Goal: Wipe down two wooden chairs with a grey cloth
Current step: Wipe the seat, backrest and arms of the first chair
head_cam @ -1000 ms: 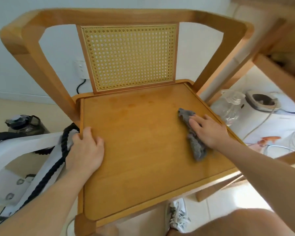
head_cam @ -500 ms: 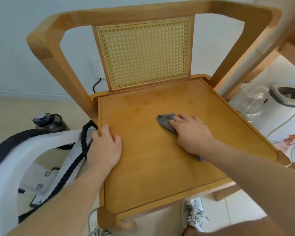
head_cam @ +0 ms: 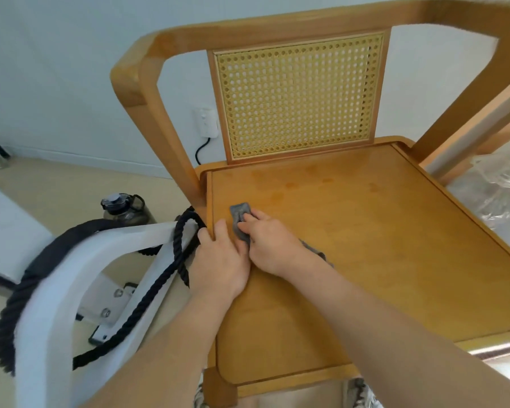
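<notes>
right hand (head_cam: pixel 273 245) slid crumpled grey cloth (head_cam: pixel 240 214) to left edge of wooden chair seat (head_cam: pixel 365 245), fingers clutching it, long axis front-to-back

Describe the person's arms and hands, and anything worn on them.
The left arm and right arm are bare to the frame's edge, no sleeves in view. The left hand and right hand wear no gloves; no watch, bracelet or ring shows.
</notes>
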Motion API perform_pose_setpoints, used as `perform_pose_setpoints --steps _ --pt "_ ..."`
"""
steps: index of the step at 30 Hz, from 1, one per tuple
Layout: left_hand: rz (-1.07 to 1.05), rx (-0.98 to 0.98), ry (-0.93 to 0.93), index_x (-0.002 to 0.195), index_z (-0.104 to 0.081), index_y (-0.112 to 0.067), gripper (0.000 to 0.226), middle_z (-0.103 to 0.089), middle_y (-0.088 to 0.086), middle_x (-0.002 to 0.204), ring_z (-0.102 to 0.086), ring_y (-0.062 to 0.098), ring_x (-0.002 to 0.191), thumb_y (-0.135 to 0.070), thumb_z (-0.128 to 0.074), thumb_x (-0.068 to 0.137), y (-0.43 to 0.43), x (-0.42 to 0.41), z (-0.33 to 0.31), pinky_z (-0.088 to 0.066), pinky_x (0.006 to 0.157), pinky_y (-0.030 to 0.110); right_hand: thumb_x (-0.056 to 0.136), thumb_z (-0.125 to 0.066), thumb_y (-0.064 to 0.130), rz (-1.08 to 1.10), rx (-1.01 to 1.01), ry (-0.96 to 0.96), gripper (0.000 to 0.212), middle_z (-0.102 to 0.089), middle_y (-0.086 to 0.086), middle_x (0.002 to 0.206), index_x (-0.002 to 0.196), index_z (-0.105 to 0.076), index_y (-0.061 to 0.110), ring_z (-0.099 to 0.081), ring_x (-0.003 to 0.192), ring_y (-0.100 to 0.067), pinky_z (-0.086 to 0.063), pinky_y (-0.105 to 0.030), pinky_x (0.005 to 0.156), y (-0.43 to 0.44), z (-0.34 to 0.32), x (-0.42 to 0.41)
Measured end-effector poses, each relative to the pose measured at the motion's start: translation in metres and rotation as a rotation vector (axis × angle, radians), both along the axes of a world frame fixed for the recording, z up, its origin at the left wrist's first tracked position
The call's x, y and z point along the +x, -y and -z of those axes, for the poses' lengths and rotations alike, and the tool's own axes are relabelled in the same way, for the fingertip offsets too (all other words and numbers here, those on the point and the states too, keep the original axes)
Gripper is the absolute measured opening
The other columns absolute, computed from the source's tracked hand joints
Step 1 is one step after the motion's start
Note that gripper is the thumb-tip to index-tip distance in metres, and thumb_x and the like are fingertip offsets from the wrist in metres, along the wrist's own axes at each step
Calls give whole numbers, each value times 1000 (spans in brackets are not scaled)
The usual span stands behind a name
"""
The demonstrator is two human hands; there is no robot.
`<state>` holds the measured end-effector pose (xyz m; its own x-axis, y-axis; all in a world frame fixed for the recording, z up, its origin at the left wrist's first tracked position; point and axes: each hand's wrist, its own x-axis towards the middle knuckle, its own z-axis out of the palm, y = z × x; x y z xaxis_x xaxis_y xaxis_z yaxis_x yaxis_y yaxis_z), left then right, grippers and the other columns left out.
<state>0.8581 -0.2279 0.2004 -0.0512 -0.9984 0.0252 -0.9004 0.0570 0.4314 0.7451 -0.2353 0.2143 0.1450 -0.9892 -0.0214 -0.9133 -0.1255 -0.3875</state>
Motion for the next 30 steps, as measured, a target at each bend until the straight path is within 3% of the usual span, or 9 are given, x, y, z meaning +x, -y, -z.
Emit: perform_pose_setpoints --steps 3,6,10,12,15,19,23,30 --pt "2 -1 -39 136 -34 -20 39 -40 15 132 -55 37 100 -35 -34 99 0 1 0 -44 73 41 97 -39 26 -24 -66 -86 35 -46 10 140 129 -53 27 -27 136 -19 -27 -47 99 -2 -2 7" --pt "-26 -3 -3 132 -35 -23 37 -40 10 132 -56 30 97 -38 -32 99 1 3 1 -48 74 41 90 -42 15 -12 -118 -241 38 -47 15 134 122 -53 33 -33 121 -20 -24 -42 81 -11 -2 -29" --pt "-30 -11 39 132 -34 -24 40 -41 8 129 -57 26 90 -44 -29 97 0 -1 2 -50 70 39 98 -31 17 287 62 -154 47 -32 19 152 137 -44 39 -30 127 -23 -30 -45 94 -16 -12 -112" --pt "-39 -14 46 131 -34 -24 39 -42 8 127 -56 25 89 -44 -28 97 -1 -1 2 -50 68 38 98 -31 17 335 107 -39 45 -36 15 151 137 -47 34 -30 125 -27 -31 -45 99 -4 -14 -102" --pt "-48 -26 33 129 -37 -23 36 -42 7 128 -57 26 90 -40 -32 98 -2 0 1 -51 70 41 94 -36 14 131 59 -9 35 -51 8 131 119 -58 23 -34 110 -28 -34 -45 94 18 -5 -31" --pt "-35 -51 6 129 -36 -25 33 -40 3 131 -57 23 94 -37 -30 99 -2 2 5 -51 72 41 92 -38 14 -50 -80 -146 24 -51 8 116 107 -55 22 -33 98 -24 -27 -37 76 47 -1 0" --pt "-43 -48 -12 134 -28 -31 37 -34 -1 135 -56 19 98 -40 -27 98 4 3 11 -52 73 36 95 -35 18 -11 -114 -211 25 -52 3 122 114 -52 20 -36 110 -27 -27 -40 80 93 1 0" --pt "-38 -55 -36 137 -24 -32 41 -30 0 139 -52 21 110 -42 -29 97 9 5 16 -51 82 38 96 -28 29 9 -89 -250 39 -40 2 142 131 -46 22 -31 125 -29 -28 -48 95 145 3 20"
